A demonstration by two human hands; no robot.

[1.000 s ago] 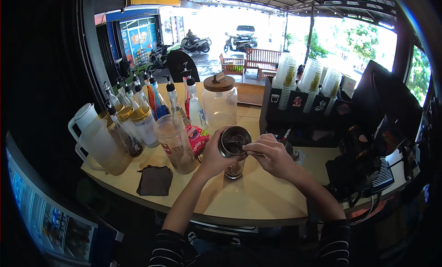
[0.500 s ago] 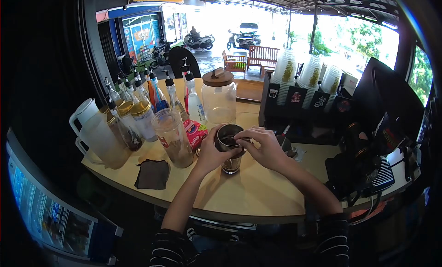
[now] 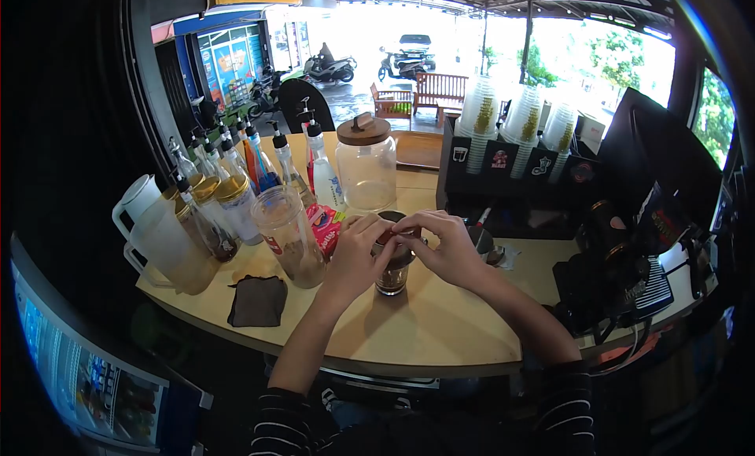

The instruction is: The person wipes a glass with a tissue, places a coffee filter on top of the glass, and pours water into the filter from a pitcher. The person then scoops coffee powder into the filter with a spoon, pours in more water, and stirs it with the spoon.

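A dark metal cup [image 3: 390,217], which looks like a coffee drip filter, sits on top of a clear glass [image 3: 392,281] on the counter. My left hand [image 3: 358,251] has its fingertips pinched together over the cup's mouth. Opposite it, my right hand [image 3: 444,244] pinches at the same spot, the fingertips of both hands meeting. Something small and reddish-brown shows between them, too hidden to name. The fingers cover much of the cup's opening. Just left of my left hand lie a pink packet [image 3: 324,226] and a tall clear jar [image 3: 289,236].
Pump bottles [image 3: 285,161], pitchers [image 3: 169,251] and a wooden-lidded jar [image 3: 366,173] stand at the left and back. A folded dark cloth [image 3: 258,301] lies near the front edge. Stacked plastic cups [image 3: 523,118] fill a black holder; dark equipment [image 3: 605,259] stands right.
My left hand has moved from the metal cup's side up over its mouth, meeting my right fingertips. The right hand stays over the cup. The view has shifted slightly.
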